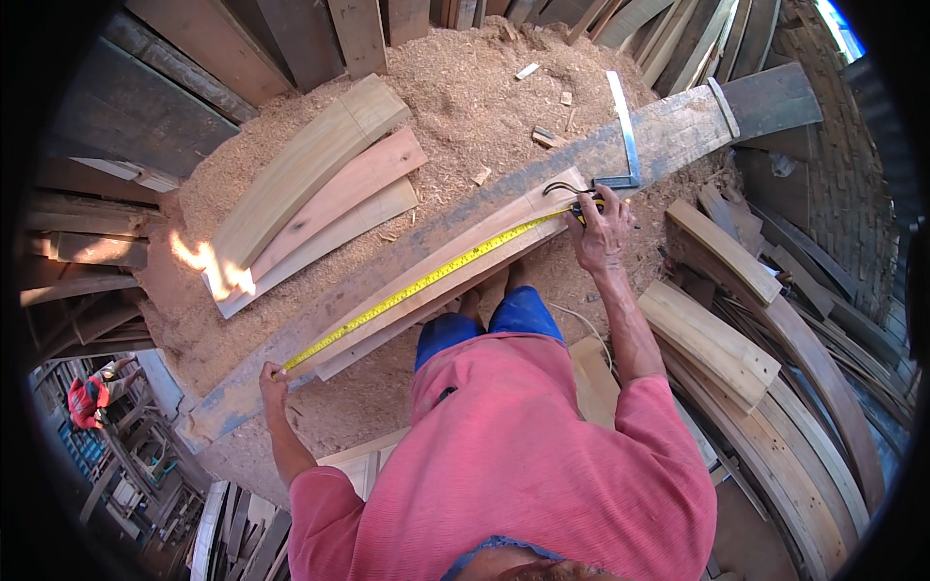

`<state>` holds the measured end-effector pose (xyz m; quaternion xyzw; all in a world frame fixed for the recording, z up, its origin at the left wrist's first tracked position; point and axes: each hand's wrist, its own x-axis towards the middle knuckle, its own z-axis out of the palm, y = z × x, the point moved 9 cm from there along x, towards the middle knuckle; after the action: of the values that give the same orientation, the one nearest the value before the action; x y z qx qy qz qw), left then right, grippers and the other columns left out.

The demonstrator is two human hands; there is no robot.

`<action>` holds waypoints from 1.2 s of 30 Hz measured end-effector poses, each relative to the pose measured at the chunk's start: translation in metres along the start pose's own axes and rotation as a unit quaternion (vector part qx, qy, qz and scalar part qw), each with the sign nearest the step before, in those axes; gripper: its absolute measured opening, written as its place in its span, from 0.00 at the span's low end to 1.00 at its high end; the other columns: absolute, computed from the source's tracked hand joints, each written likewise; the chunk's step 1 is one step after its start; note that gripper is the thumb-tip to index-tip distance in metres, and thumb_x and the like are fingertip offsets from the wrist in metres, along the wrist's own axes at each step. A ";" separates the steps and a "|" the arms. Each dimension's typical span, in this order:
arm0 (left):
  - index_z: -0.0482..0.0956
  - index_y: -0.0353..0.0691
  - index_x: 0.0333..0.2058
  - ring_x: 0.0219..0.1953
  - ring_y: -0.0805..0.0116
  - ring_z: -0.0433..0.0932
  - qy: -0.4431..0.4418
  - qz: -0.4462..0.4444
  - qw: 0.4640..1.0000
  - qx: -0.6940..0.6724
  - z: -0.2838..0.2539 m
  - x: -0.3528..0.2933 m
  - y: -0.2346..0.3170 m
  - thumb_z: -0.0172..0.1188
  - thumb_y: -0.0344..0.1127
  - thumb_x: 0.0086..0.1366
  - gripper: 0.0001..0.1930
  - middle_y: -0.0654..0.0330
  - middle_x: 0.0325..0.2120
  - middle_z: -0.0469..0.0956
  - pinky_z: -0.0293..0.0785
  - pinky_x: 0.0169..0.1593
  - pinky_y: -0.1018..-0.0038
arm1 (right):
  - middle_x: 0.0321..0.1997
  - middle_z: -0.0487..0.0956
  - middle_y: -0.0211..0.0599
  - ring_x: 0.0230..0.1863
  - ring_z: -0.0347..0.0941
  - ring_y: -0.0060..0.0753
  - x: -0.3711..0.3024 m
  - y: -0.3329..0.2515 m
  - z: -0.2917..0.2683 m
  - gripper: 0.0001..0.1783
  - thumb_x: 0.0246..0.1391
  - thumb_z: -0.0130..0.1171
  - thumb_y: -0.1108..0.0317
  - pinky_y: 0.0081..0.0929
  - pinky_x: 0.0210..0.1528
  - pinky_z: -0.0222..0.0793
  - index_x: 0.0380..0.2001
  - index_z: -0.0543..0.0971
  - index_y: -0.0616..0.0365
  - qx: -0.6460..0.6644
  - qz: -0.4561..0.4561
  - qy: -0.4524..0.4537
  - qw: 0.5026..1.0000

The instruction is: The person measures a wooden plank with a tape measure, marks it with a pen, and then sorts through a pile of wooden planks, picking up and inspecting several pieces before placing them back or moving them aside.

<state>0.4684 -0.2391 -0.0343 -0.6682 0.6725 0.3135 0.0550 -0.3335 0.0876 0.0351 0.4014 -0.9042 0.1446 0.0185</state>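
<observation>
Pink cloth of my shirt (523,426) lies nearest to the camera, and past its hem come the blue shorts (528,315). Two hands of mine are at work, with one tape measure (431,280) between them. Its yellow blade is pulled out straight, above one pale board (509,221), or perhaps two stacked; I cannot tell which. The long axis of the blade goes slantwise, nearly along the board: the free end points to my left and nearer to me, the case end to my right and farther away. With the left hand (274,382) I pinch the free end, fingers narrow. The right hand (603,228) is curled around the case. Under the board is one long grey-brown plank (678,131), on the same slant. One try square (628,136) rests on it, just beyond my right hand, its blade pointing away from me. On the sawdust (455,107), to the left, three boards (339,198) lie side by side. Far left, one other person (87,402) wears red.
</observation>
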 end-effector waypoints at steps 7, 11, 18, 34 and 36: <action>0.74 0.38 0.33 0.35 0.70 0.71 -0.001 0.026 0.999 -0.026 0.000 0.002 -0.001 0.63 0.21 0.65 0.07 0.63 0.28 0.74 0.72 0.44 0.70 | 0.65 0.74 0.39 0.59 0.71 0.53 0.000 0.000 0.001 0.27 0.48 0.76 0.54 0.53 0.57 0.65 0.53 0.83 0.43 -0.005 -0.005 -0.003 1.000; 0.74 0.38 0.33 0.35 0.70 0.71 0.001 0.039 0.999 -0.021 -0.001 0.003 0.000 0.63 0.21 0.63 0.07 0.63 0.28 0.74 0.72 0.44 0.70 | 0.65 0.74 0.38 0.59 0.71 0.52 0.000 0.001 0.002 0.28 0.48 0.76 0.54 0.52 0.58 0.65 0.53 0.83 0.42 -0.009 -0.006 0.004 1.000; 0.77 0.39 0.34 0.39 0.65 0.77 -0.008 0.032 0.999 0.003 -0.002 -0.002 0.008 0.66 0.25 0.62 0.06 0.60 0.31 0.79 0.74 0.48 0.66 | 0.64 0.74 0.40 0.60 0.70 0.52 0.002 0.000 0.003 0.27 0.50 0.75 0.51 0.54 0.58 0.63 0.54 0.83 0.43 -0.010 -0.001 -0.024 1.000; 0.70 0.51 0.69 0.66 0.42 0.72 -0.157 0.244 0.950 0.117 0.170 -0.060 0.403 0.81 0.56 0.48 0.50 0.45 0.63 0.75 0.65 0.71 0.52 | 0.51 0.86 0.52 0.56 0.81 0.56 0.051 0.143 0.010 0.30 0.56 0.65 0.42 0.49 0.60 0.75 0.52 0.85 0.53 0.113 0.325 -0.154 0.926; 0.75 0.50 0.64 0.60 0.44 0.78 -0.198 0.217 0.941 0.167 0.198 -0.075 0.403 0.78 0.47 0.49 0.41 0.48 0.58 0.81 0.71 0.67 0.53 | 0.55 0.85 0.55 0.59 0.81 0.57 0.057 0.176 0.023 0.35 0.55 0.65 0.40 0.47 0.62 0.74 0.57 0.84 0.54 0.100 0.347 -0.169 0.917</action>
<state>0.0319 -0.1123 -0.0147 -0.4114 0.8196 0.3271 0.2281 -0.4991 0.1516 -0.0221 0.0808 -0.9573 0.1615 -0.2257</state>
